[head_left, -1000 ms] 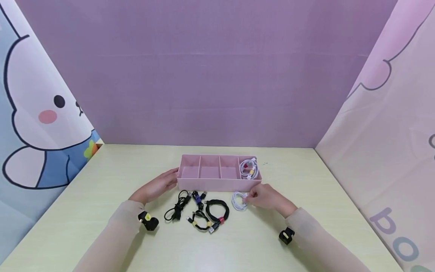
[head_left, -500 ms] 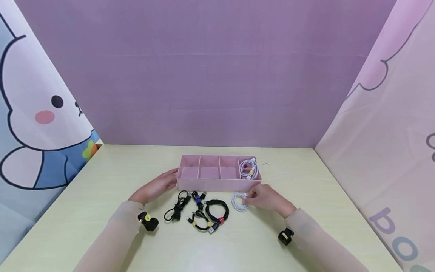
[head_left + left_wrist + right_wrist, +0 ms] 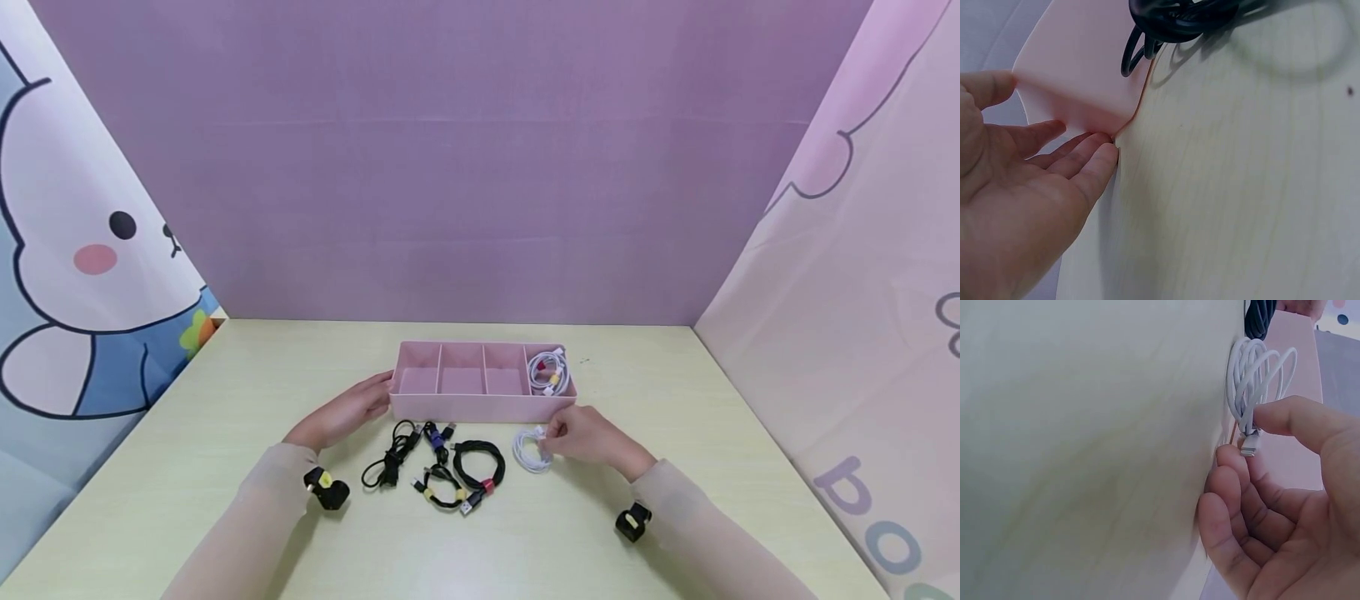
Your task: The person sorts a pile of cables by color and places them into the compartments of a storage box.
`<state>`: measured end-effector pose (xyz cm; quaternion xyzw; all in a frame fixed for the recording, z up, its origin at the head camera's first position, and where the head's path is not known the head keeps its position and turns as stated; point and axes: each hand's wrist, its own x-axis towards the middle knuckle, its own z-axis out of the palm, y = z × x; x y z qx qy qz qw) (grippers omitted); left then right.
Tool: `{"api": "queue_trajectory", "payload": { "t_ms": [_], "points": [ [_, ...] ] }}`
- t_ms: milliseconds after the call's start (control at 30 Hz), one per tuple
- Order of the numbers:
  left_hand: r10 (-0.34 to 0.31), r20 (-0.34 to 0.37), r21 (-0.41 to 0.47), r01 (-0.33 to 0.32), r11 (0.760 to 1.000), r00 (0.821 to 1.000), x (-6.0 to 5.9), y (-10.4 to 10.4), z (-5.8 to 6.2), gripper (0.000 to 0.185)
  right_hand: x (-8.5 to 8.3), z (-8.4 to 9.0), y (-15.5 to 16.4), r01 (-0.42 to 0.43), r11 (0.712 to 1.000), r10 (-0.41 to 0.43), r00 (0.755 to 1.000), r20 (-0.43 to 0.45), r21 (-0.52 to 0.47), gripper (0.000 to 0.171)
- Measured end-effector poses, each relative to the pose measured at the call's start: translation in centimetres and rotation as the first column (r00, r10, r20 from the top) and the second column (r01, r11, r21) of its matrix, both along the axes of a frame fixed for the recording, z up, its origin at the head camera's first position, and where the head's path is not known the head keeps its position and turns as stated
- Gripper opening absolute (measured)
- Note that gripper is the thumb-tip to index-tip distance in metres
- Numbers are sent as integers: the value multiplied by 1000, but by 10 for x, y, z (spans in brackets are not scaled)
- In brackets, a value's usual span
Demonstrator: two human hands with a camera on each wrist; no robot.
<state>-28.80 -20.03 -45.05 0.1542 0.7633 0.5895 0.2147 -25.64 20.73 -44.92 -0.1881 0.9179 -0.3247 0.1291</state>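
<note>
My right hand [image 3: 588, 435] pinches a coiled white charging cable [image 3: 525, 457] in front of the pink box's right end. In the right wrist view, thumb and fingertip grip the coil [image 3: 1250, 381] near its metal-ended plug [image 3: 1249, 447], and the other fingers curl beneath. My left hand [image 3: 345, 412] rests against the left end of the pink divided box [image 3: 480, 408]. The left wrist view has its extended fingers [image 3: 1094, 169] touching the end wall near the bottom corner, the thumb higher up. Another white cable coil [image 3: 551, 363], with red and yellow marks, lies in the rightmost compartment.
In front of the box lie several black cables: a bundled one [image 3: 392, 458], one with a blue tie [image 3: 437, 439], a small loop with yellow ties [image 3: 446, 500] and a larger coil with a red tie [image 3: 491, 454]. A purple backdrop [image 3: 465, 167] stands behind the table.
The white cable in my right hand has shifted slightly down and to the right on the table. My left hand and the box have stayed nearly still.
</note>
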Motion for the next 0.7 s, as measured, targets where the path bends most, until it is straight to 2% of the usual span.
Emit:
{"api": "queue_trajectory", "payload": {
  "t_ms": [300,700],
  "points": [
    [-27,-7,20,27,999,1000,0,-1,0,59,0,-2,2,-11,997,9,1000,-19,-73,13],
    [-20,-9,10,20,1000,1000,1,0,0,58,3,0,0,-5,990,0,999,-35,-140,13]
  ]
}}
